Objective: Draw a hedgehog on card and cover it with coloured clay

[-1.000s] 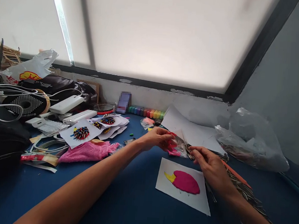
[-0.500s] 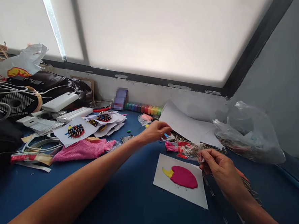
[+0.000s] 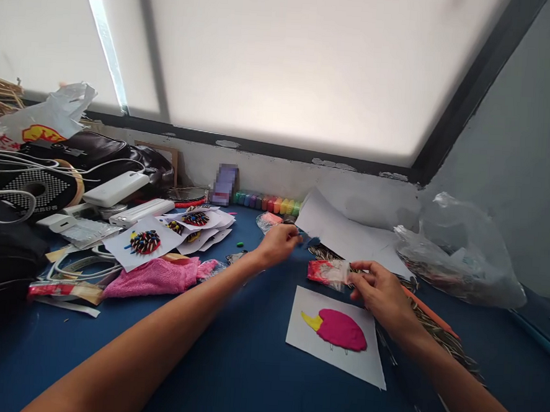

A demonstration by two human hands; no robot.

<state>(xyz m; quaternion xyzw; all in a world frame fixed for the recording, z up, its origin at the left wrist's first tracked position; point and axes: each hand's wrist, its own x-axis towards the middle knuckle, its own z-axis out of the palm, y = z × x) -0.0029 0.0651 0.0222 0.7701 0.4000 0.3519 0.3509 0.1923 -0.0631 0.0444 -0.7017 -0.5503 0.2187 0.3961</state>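
My left hand (image 3: 279, 243) is closed in a pinch above the back of the table. At its fingertips is a small clear plastic bag with something blue in it (image 3: 311, 240), blurred by motion. Between the fingers of my right hand (image 3: 381, 294) is the edge of a small clear plastic bag with red contents (image 3: 327, 273). Just in front of that bag lies a white paper card (image 3: 304, 338). It bears a flat magenta clay body (image 3: 342, 329) with a yellow clay head and short drawn legs. Striped sunflower seeds (image 3: 450, 347) are partly covered by my right hand and forearm.
Finished-looking seed-and-clay cards (image 3: 145, 243) and a pink cloth (image 3: 154, 277) lie left. Coloured clay pots (image 3: 270, 204) line the wall. White paper (image 3: 348, 232) leans at the back; a clear plastic bag (image 3: 462, 261) sits right. Power banks (image 3: 116, 188) and cables crowd the far left.
My left hand has drawn slightly back and closed, and the blue-filled bag has risen with it. My right hand has shifted left with the red bag, covering where a pink packet showed.
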